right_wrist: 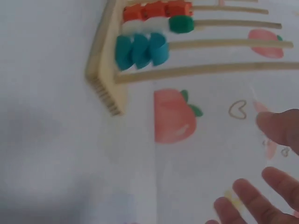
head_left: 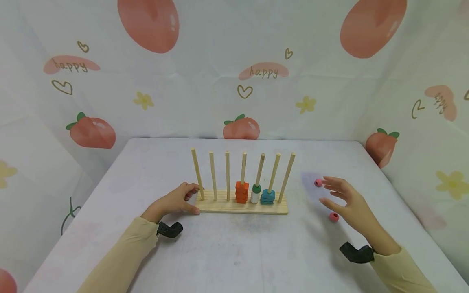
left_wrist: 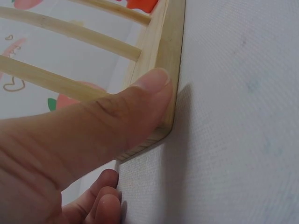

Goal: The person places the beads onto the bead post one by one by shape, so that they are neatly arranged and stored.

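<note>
A wooden peg board (head_left: 220, 207) with several upright pegs stands on the table. My left hand (head_left: 179, 199) grips its left end, the thumb (left_wrist: 135, 100) pressed on the front edge and the other fingers around the end. Orange beads (head_left: 242, 192) are stacked on the middle peg. Right of them are white beads (head_left: 254, 197) topped by a green bead (head_left: 256, 189), then blue beads (head_left: 268, 197). My right hand (head_left: 346, 201) hovers right of the board, fingers spread and holding nothing. One pink bead (head_left: 318, 182) lies by its fingertips, another pink bead (head_left: 334, 217) below its thumb.
The white table (head_left: 234, 252) reaches back to a printed cloth (head_left: 198, 89) hung behind and at the sides. A dark wrist camera (head_left: 170, 230) is strapped to the left wrist, and a second wrist camera (head_left: 357, 253) to the right. A thin green cord (head_left: 69, 211) shows at far left.
</note>
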A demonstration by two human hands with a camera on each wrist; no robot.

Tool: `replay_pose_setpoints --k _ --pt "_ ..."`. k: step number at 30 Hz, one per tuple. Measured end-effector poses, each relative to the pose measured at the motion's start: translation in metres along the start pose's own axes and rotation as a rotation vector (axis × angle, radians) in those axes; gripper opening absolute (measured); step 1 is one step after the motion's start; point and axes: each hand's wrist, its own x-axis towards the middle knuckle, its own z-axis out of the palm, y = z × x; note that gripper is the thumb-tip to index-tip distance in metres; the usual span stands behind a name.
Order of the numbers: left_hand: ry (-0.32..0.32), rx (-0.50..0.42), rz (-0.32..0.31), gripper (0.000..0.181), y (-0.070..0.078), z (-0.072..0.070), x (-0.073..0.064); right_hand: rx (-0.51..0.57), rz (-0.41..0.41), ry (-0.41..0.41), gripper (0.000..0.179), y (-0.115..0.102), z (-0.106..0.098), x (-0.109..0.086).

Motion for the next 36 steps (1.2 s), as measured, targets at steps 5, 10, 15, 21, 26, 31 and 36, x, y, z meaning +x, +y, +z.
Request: replay_pose_setpoints --k 5,10,15,21,26,31,36 --pt "0.002 0.007 0.003 0.077 0.001 0.0 0.0 -0.08 0.067 -0.044 0.056 0.011 -0.001 -0.013" --pt "-0.005 0.021 0.031 0.074 0.0 -0.001 0.0 -0.138 0.165 -0.125 0.059 0.022 -0.003 -0.022" --pt "-0.01 0.025 0.04 0.074 -0.001 -0.002 -0.001 -0.145 0.237 -0.202 0.06 0.03 -0.002 -0.028" --pt "-0.009 0.018 0.033 0.076 -0.001 -0.002 -0.001 -0.149 0.272 -0.238 0.055 0.036 0.001 -0.029" --pt "-0.01 0.019 0.034 0.077 -0.001 -0.002 0.0 -0.147 0.295 -0.26 0.049 0.039 0.003 -0.028" --pt "-0.008 0.027 0.025 0.076 -0.002 -0.001 0.001 -0.131 0.329 -0.294 0.045 0.041 0.004 -0.027" --pt "-0.008 0.022 0.016 0.078 -0.002 -0.001 0.001 -0.125 0.341 -0.315 0.04 0.043 0.006 -0.026"
